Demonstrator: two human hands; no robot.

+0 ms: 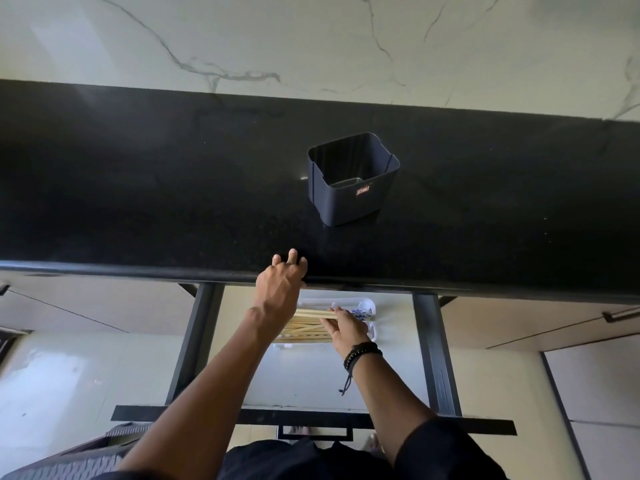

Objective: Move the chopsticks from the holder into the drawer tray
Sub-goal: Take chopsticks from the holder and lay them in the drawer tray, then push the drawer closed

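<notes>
Chopsticks (306, 323) going into the drawer tray (371, 305); holder (353, 188) looks emptied.

The left hand (280, 284) rests on the counter (138, 202) edge with fingers spread, probably bracing the lean. The chopsticks lie lengthwise in the white tray inside the open drawer (434, 344). The right hand (346, 328) appears to pinch their ends between thumb and fingers, apparently to set them down; the grip is partly hidden. The black holder stands well back on the counter.

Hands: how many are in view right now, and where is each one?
2. The left hand rests on the counter edge; the right hand holds chopsticks at the white tray in the open drawer.
</notes>
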